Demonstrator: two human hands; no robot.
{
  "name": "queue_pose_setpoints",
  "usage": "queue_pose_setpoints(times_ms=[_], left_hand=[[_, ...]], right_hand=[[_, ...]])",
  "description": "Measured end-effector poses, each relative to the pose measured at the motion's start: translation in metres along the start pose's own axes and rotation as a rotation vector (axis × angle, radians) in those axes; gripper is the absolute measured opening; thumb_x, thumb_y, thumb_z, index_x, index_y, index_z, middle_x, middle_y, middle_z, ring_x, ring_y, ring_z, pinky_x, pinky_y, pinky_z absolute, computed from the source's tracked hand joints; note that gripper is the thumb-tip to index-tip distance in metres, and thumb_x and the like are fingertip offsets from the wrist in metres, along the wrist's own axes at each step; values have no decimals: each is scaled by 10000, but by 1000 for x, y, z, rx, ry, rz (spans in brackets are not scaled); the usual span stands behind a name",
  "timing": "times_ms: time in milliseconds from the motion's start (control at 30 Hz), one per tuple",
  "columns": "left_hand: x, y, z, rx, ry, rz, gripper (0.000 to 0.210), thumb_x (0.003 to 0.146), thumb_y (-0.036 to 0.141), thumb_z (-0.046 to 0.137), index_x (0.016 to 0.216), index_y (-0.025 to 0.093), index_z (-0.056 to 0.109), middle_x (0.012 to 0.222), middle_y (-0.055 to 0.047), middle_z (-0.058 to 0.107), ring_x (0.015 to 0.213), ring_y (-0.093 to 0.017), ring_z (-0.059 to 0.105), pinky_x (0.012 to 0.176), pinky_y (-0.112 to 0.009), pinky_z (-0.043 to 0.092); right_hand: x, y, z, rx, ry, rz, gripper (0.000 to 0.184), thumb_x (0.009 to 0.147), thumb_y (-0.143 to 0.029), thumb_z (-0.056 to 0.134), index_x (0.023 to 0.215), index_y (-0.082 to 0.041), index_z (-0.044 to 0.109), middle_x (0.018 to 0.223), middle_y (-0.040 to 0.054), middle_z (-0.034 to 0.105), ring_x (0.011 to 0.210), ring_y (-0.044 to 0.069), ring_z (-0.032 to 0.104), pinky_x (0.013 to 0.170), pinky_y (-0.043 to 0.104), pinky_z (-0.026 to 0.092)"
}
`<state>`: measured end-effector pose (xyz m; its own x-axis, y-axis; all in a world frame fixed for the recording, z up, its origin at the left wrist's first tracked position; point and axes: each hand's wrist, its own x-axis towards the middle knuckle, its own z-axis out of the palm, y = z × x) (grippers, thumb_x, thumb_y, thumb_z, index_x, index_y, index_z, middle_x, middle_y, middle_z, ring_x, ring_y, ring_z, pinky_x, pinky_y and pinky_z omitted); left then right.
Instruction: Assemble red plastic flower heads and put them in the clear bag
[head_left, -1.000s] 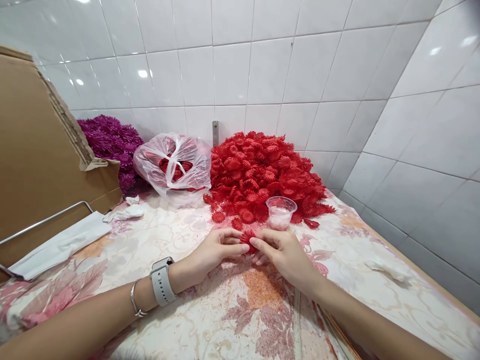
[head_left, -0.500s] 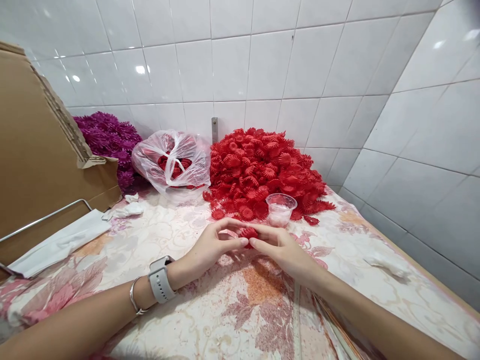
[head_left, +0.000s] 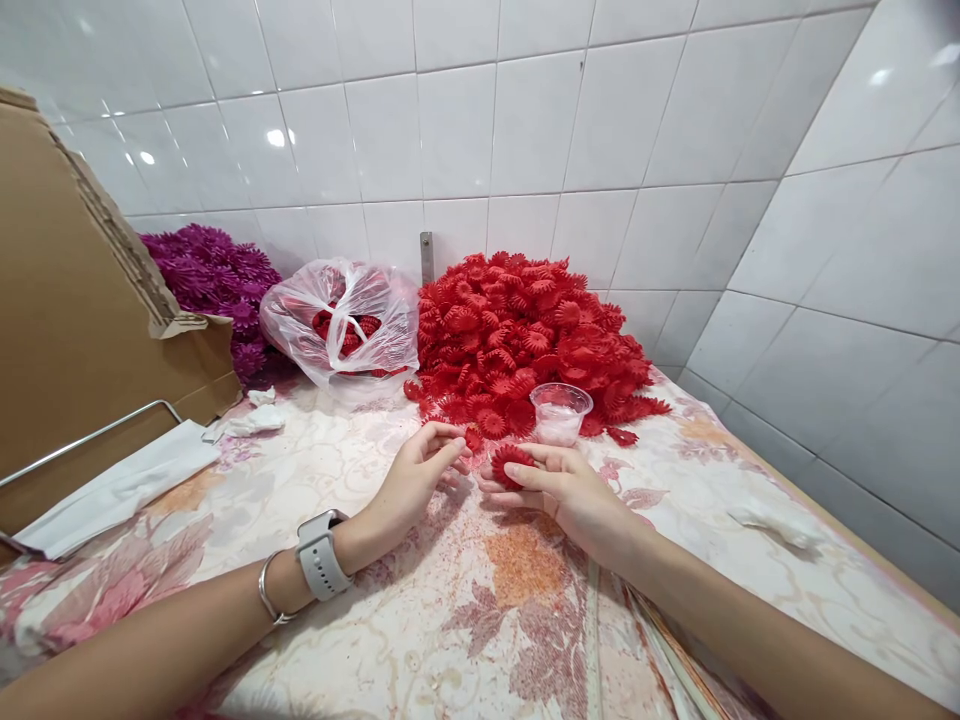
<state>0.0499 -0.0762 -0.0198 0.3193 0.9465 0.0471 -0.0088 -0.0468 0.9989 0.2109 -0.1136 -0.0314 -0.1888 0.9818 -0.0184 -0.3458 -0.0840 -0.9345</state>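
In my right hand [head_left: 574, 490] is a round red fabric flower head [head_left: 511, 466] with narrow, pointed petals, held between the thumb on top and the fingers beneath. My left hand [head_left: 420, 472], wearing a white-strapped watch and a silver bangle, is to the left of it, apart from the flower. Its thumb and fingers are loosely bent and apart, with nothing clearly between them. A small red piece [head_left: 473, 439] shows just past the left fingertips; whether it touches them I cannot tell. Behind both hands rises a large heap of red flower heads [head_left: 525, 330].
A clear plastic cup [head_left: 561, 412] with whitish contents stands before the heap. Left of it sit a tied plastic bag [head_left: 300, 320] of red pieces, purple flower heads [head_left: 214, 270] and a cardboard box [head_left: 90, 260]. Crumpled white paper [head_left: 255, 420] lies on the floral tablecloth [head_left: 337, 650].
Both hands were together around the red flower head. Now the left hand has let go and moved left, and the flower stays in the right hand, turned more face up.
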Motion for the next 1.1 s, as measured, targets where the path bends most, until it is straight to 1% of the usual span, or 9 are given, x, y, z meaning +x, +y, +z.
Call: queue_pose_setpoints(times_ms=[200,300,400,533,667,800,900,1000,1100], left_hand=[[1,-4,-2,28,-39,26,193,738,310,578,837,152,531,771,-9,554,657,-103,542,541,-201,432],[0,-5,-3,70,-65,47,178,729,300,597,819,153,552,750,1,555,636,-93,531,552,-202,433],[-1,-4,-3,90,-136,49,165,724,309,607,748,149,572,702,13,552,604,-84,524,564,-206,437],[-4,-3,-2,93,-247,39,174,709,311,630,740,141,608,710,3,583,646,-102,555,612,-224,461],[-4,-5,-1,73,-271,9,176,681,280,663,779,140,620,746,-13,623,684,-126,593,658,-257,487],[-5,-6,0,-17,-321,-52,165,680,254,670,779,138,607,754,-17,632,710,-146,624,696,-290,506],[-5,-5,0,-31,-296,-72,168,685,266,669,784,145,609,766,-7,623,687,-125,617,682,-268,507],[-5,-3,-1,-35,-267,-111,200,693,311,663,791,146,607,769,-12,624,682,-120,615,680,-260,504],[-6,-2,-1,-65,-325,-169,226,717,354,634,769,137,605,764,-31,637,696,-128,621,693,-262,497]], right_hand=[[-1,-3,2,-68,153,27,193,621,-236,719,725,-120,603,690,53,664,635,183,674,634,298,560],[-4,-3,7,-103,182,78,260,575,-281,752,665,-134,557,650,33,643,603,197,673,567,294,559],[-5,-3,10,-153,194,90,303,560,-316,754,612,-150,505,589,11,619,563,198,666,531,299,551],[-5,-1,11,-201,146,36,307,561,-340,743,640,-147,518,597,-2,610,567,165,647,568,301,544],[-6,3,10,-285,95,-32,279,604,-319,702,598,-160,473,572,-30,581,568,136,615,553,266,509],[-9,5,10,-496,151,-116,283,665,-275,638,547,-185,397,482,-55,515,495,121,562,468,221,427],[-11,3,10,-677,211,-150,305,684,-316,627,553,-198,378,469,-47,514,460,122,524,443,221,377],[-11,1,10,-949,275,-305,360,685,-345,644,528,-203,353,451,-52,464,436,103,452,424,212,311],[-11,3,7,-1246,275,-581,323,732,-280,605,544,-203,353,462,-54,438,416,85,393,426,210,276]])
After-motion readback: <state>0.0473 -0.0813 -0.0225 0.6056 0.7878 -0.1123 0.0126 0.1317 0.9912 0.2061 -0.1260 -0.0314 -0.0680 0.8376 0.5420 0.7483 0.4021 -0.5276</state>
